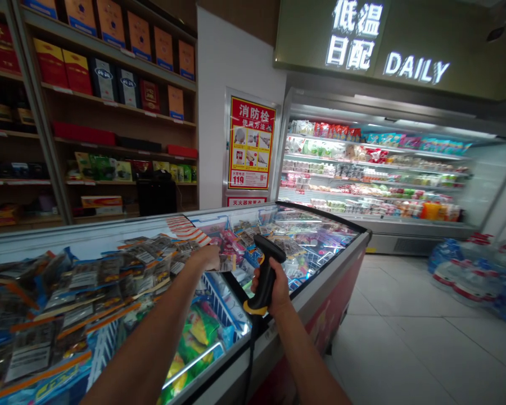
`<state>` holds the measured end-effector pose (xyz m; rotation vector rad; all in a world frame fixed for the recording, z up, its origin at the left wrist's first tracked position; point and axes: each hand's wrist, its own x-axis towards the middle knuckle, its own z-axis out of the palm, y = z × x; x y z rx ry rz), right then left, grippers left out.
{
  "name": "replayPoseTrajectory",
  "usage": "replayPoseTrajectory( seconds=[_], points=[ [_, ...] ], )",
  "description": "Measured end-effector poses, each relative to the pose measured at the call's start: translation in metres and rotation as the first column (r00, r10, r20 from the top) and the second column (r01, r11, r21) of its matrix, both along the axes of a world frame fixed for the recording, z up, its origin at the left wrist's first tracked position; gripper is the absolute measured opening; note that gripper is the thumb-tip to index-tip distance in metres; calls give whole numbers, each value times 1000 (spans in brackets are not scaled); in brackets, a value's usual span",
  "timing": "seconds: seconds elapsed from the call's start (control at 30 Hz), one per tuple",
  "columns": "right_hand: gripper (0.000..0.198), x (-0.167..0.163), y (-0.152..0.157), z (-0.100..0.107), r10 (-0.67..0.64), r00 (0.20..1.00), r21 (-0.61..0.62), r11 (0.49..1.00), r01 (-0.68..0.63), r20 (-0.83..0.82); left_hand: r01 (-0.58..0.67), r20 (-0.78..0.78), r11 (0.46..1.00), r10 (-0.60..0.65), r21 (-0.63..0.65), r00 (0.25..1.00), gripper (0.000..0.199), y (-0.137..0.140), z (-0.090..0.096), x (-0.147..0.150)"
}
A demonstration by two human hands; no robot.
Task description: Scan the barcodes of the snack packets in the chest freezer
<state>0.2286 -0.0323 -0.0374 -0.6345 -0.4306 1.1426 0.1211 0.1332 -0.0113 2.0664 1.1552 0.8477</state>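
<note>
My right hand [280, 284] is wrapped round the grip of a black and yellow barcode scanner [266, 281], held upright over the near edge of the chest freezer [324, 270]. A cord hangs from its base. Ahead of it and to the left, my left hand [206, 258] is closed on a small packet [226, 263] with a pale printed label; the hand hides part of it. Just behind that hand lies a red-and-white striped wrapper [185, 228]. Many flat packets with orange and blue edges [84, 278] are heaped to the left.
Blue wire baskets [221, 306] divide the freezer, with green and yellow bags [200, 326] below the glass. Shelves of boxes [126, 90] stand at the back left. A lit refrigerated display [375, 169] runs along the back right. Bottled-water packs [468, 275] sit on the floor at right.
</note>
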Motion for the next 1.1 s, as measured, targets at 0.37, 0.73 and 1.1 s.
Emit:
replayPoseTrajectory(
  seconds=[0.37, 0.73, 1.1],
  points=[
    [28, -1, 0, -1, 41, 999, -15, 999, -40, 23, -40, 293, 994, 70, -106, 953, 15, 5, -6, 15],
    [30, -3, 0, -5, 178, 980, -80, 982, -171, 94, 66, 760, 940, 227, -334, 610, 35, 9, 2, 23],
    [27, -1, 1, -3, 114, 990, -28, 993, -112, 79, 163, 839, 915, 252, -369, 483, 34, 4, -3, 26]
  ],
)
